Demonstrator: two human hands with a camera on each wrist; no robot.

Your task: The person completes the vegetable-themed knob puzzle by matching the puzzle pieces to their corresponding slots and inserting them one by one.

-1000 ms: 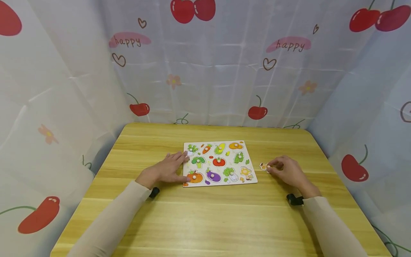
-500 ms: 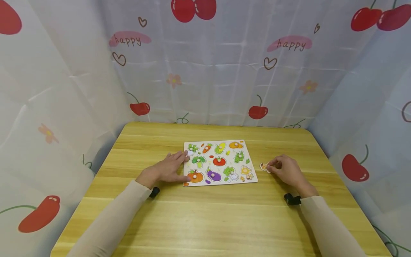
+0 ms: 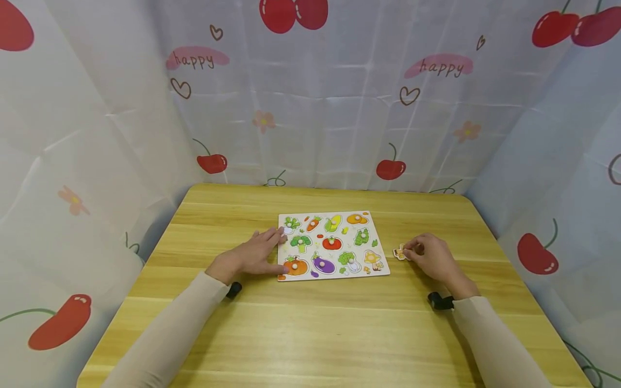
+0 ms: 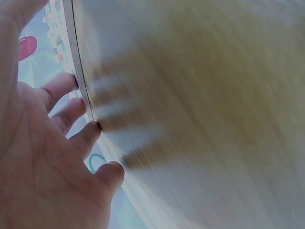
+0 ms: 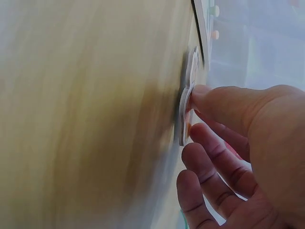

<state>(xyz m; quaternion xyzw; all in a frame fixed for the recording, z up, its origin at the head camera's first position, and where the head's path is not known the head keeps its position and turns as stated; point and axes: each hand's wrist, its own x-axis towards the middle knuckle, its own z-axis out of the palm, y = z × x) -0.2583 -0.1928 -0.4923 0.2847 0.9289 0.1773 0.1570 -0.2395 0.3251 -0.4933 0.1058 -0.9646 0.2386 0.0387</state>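
A flat knobbed puzzle board (image 3: 317, 276) with printed vegetables lies at the table's middle. My left hand (image 3: 254, 252) rests at its left edge with fingers spread; some fingertips and the thumb reach over the rim. In the left wrist view the fingers (image 4: 85, 138) touch the board's side and the tabletop. Right of the board, my right hand (image 3: 432, 256) pinches a small wooden puzzle piece (image 3: 399, 251), yellow-orange with a pale border. The right wrist view shows this puzzle piece (image 5: 184, 114) edge-on, close to the tabletop; its knob is hidden by the thumb and fingers.
Several knobbed pieces sit in the board, among them a tomato (image 3: 332, 243) and an eggplant (image 3: 322, 264). A mushroom picture (image 3: 372, 258) at its lower right shows no knob. Wooden tabletop (image 3: 310, 334) stretches in front. Cherry-printed curtains (image 3: 310, 129) stand behind and at both sides.
The puzzle piece has turned slightly between my right fingers, staying in about the same place. The right wrist has shifted a little to the left. My left hand and the board look unmoved.
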